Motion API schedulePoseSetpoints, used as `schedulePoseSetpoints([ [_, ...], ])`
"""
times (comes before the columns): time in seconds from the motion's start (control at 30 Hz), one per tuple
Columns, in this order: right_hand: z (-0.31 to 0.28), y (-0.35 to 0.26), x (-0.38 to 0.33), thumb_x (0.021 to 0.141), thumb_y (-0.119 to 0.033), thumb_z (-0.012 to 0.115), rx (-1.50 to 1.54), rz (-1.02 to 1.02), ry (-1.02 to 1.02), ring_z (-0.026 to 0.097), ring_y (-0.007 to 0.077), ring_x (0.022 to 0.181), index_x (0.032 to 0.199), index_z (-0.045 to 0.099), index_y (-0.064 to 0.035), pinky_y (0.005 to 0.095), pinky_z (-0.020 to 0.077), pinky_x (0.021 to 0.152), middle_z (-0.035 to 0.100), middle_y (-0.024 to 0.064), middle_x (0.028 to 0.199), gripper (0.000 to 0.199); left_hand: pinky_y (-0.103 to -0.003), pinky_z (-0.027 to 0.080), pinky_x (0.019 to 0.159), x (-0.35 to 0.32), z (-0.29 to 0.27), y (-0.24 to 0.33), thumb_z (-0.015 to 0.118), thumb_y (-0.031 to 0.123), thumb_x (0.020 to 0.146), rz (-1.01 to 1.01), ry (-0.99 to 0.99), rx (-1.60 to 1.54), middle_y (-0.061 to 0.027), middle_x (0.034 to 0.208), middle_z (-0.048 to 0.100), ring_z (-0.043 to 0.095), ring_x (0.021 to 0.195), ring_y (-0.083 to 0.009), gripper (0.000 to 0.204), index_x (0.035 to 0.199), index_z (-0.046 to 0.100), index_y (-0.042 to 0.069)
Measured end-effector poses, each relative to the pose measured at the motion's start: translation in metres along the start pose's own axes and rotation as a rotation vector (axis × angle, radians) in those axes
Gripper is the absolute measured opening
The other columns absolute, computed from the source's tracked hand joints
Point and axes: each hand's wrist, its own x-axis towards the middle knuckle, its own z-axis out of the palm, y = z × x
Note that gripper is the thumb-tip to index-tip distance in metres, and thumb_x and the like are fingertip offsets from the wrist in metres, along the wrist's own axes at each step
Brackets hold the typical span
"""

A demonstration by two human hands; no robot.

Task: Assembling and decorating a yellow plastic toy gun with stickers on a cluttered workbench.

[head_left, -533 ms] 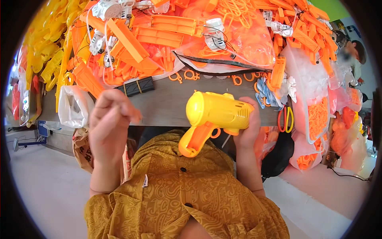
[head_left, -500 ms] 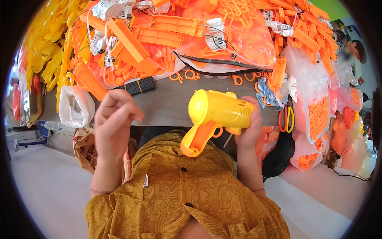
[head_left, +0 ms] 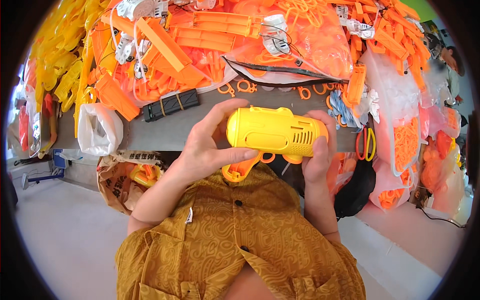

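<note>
A yellow plastic toy gun (head_left: pixel 272 131) with an orange handle and trigger ring is held level between my hands, over the near edge of the table (head_left: pixel 155 137). My left hand (head_left: pixel 212 142) wraps its rounded rear end, thumb along the lower side above the orange handle. The other end sits in my right hand (head_left: pixel 321 147), by the vent slots, with fingers behind and thumb in front. Behind the gun, several orange rings (head_left: pixel 245 86) lie on the table beside a clear zip bag (head_left: pixel 310 55) of orange parts.
Orange battery-box-like parts (head_left: pixel 165 45) with white wired units are heaped at the back. Yellow parts (head_left: pixel 62 50) pile up left. A black block (head_left: pixel 171 105) with bands and a white bag (head_left: pixel 100 132) lie nearer. Scissors (head_left: pixel 370 144) hang at right; a paper bag (head_left: pixel 115 185) stands below.
My left hand has come right and closed on the toy gun's rear end. The gun has turned from tilted to nearly level, its handle partly behind my left thumb.
</note>
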Motion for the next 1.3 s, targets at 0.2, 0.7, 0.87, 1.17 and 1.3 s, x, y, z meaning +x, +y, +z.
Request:
schedulePoseSetpoints([
  [0.2,0.001,0.000,-0.005,0.084,-0.040,0.047,0.105,0.120,-0.057,0.053,0.0174,0.089,0.111,0.040,0.0027,0.0267,0.0426,0.078,0.051,0.0121,0.099,0.051,-0.031,0.041,0.091,-0.008,0.002,-0.019,0.074,0.006,0.068,0.046,0.032,-0.011,-0.0101,0.114,0.050,0.050,0.106,-0.0169,0.071,0.126,0.033,0.001],
  [0.7,0.013,0.007,-0.017,0.087,-0.032,0.037,0.085,0.115,0.179,0.055,0.0157,0.080,0.108,0.042,0.0033,0.0250,0.0430,0.071,0.054,0.0119,0.091,0.042,-0.028,0.047,0.081,-0.013,0.004,-0.044,0.062,-0.001,0.077,0.315,0.210,0.265,-0.0174,0.110,0.054,0.057,0.094,-0.0195,0.050,0.122,0.042,-0.006],
  [0.87,0.014,0.011,-0.018,0.087,-0.032,0.035,0.104,0.071,0.247,0.054,0.0167,0.082,0.108,0.042,0.0039,0.0258,0.0424,0.072,0.053,0.0127,0.094,0.042,-0.029,0.050,0.078,-0.006,0.005,-0.038,0.063,-0.004,0.075,0.495,0.240,0.496,-0.0186,0.109,0.055,0.058,0.093,-0.0195,0.044,0.115,0.048,-0.007],
  [1.17,0.004,0.014,-0.018,0.087,-0.033,0.033,0.053,-0.032,0.251,0.054,0.0184,0.085,0.109,0.040,0.0038,0.0274,0.0423,0.076,0.053,0.0136,0.095,0.043,-0.026,0.050,0.073,0.002,0.000,-0.027,0.067,0.001,0.072,0.374,0.202,0.248,-0.0140,0.103,0.057,0.058,0.085,-0.0146,0.033,0.103,0.055,-0.002],
  [1.3,-0.015,0.015,-0.014,0.086,-0.033,0.035,0.103,-0.005,0.317,0.056,0.0198,0.083,0.109,0.041,0.0034,0.0286,0.0439,0.074,0.054,0.0144,0.095,0.043,-0.026,0.046,0.057,0.027,-0.012,-0.013,0.067,0.010,0.073,0.323,0.233,0.750,-0.0094,0.079,0.058,0.056,0.064,-0.0165,0.030,0.100,0.056,0.001],
])
